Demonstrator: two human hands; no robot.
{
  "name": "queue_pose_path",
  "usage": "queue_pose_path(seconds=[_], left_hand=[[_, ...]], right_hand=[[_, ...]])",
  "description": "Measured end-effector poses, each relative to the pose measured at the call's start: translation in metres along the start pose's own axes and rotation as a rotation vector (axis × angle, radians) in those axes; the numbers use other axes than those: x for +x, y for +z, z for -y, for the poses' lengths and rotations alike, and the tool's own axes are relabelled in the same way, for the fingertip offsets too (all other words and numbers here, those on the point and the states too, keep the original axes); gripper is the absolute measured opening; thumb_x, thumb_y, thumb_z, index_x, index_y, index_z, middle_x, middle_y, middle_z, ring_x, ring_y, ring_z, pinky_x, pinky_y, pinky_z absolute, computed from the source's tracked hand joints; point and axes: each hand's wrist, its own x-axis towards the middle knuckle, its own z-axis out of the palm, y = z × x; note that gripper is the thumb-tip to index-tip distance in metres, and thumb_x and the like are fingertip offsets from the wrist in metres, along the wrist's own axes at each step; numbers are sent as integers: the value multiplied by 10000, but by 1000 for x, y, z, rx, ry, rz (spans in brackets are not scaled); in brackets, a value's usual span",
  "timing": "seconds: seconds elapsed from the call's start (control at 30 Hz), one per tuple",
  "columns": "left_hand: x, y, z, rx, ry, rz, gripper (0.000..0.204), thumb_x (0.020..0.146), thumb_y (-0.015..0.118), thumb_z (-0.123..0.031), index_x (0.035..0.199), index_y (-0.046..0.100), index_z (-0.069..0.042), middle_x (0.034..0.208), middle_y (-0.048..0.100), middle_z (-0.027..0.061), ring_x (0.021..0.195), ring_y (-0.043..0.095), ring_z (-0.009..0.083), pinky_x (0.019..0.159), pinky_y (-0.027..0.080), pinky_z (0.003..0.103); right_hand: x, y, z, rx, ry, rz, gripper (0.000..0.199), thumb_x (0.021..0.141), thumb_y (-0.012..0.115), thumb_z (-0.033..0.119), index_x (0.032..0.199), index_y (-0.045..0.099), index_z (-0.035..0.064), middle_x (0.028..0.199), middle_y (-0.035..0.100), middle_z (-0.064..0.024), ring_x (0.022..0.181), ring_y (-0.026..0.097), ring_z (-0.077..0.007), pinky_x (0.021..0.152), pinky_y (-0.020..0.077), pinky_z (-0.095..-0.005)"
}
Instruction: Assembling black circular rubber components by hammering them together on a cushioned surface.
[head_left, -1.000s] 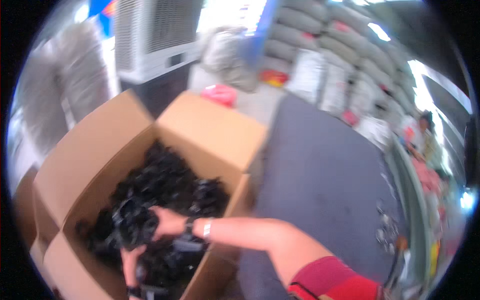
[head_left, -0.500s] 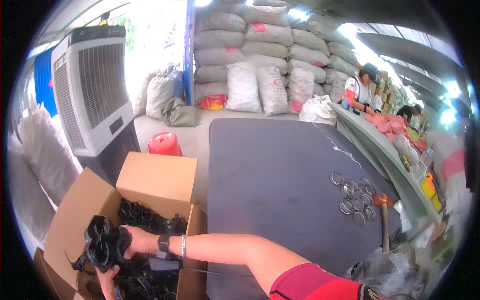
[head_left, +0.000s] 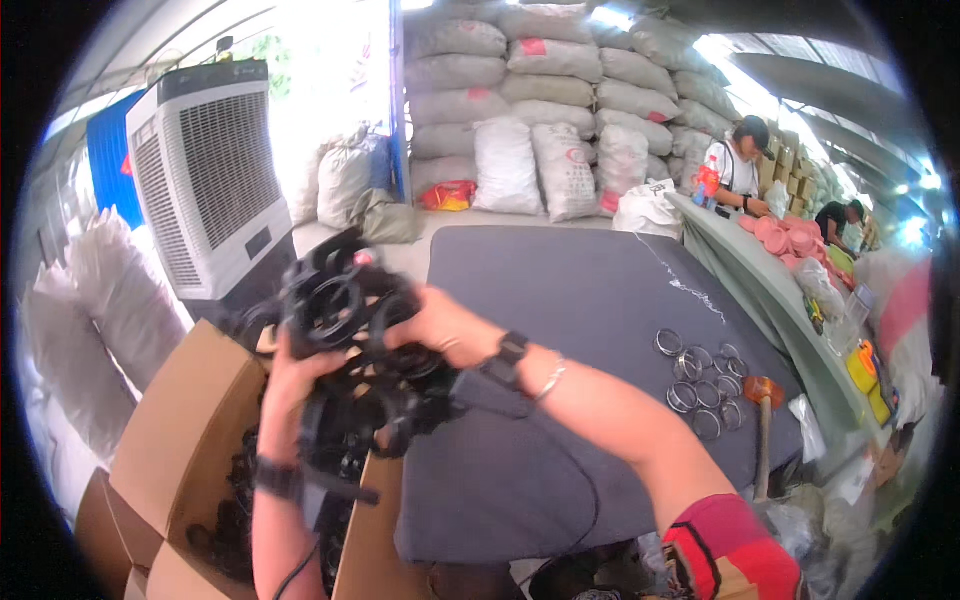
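Note:
A clump of black ring-shaped parts (head_left: 335, 312) is raised above the edge of a cardboard box (head_left: 195, 430). My left hand (head_left: 288, 385) grips the clump from its left and underside. On the other side, my right hand (head_left: 445, 328) is closed around part of it, over the table's near left corner. Motion blurs the clump, and its exact kind cannot be made out. More black parts (head_left: 215, 535) lie inside the box, partly hidden by my left forearm. A group of shiny metal rings (head_left: 700, 385) rests on the dark grey padded table (head_left: 540, 320).
An orange-headed mallet (head_left: 765, 393) lies at the table's right side. Beyond stands a bench (head_left: 740, 270) bearing pink pieces (head_left: 785, 238), with a person (head_left: 742, 165) working there. An air cooler (head_left: 215, 180) stands at left; stacked sacks (head_left: 505, 150) line the back.
Both hands have lifted the black ring-shaped parts up and rightward out of the box, toward the table. The view has shifted slightly.

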Motion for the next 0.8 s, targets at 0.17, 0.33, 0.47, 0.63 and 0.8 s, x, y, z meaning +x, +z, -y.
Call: queue_pose_path(seconds=[0.17,0.33,0.47,0.63,0.8], left_hand=[[23,80,43,-69,-16,207,703,627,762,18,1250,444,-42,1062,615,66,949,595,188,877,477,328],[45,163,119,-291,-152,316,1010,553,779,78,1374,191,91,1098,593,157,965,608,229,834,507,340],[52,211,161,-285,-238,373,1067,603,773,43,1415,83,99,1138,575,175,1013,584,218,870,477,325],[65,238,162,-219,-288,468,892,691,705,5,1406,178,94,1226,508,205,1081,534,245,886,452,292],[76,252,175,-26,-449,448,941,732,704,-104,1460,111,-48,1323,441,184,1163,476,299,909,418,508]], right_hand=[[-54,-72,9,-137,47,-226,502,679,678,-51,1146,511,22,969,610,-58,847,582,-166,690,516,-300],[-109,-141,2,-285,135,-440,573,657,682,-65,1197,510,20,1033,606,-53,954,570,-169,856,466,-319],[-138,-189,-24,-305,77,-584,586,623,723,-57,1170,528,16,1028,619,-52,947,584,-180,880,458,-329],[-143,-227,-40,-368,103,-717,588,631,729,-35,1179,518,7,1029,624,-77,891,611,-185,786,506,-316],[-140,-264,-63,-664,204,-827,498,706,680,55,1175,534,-22,1008,632,-99,911,601,-191,812,482,-302]])
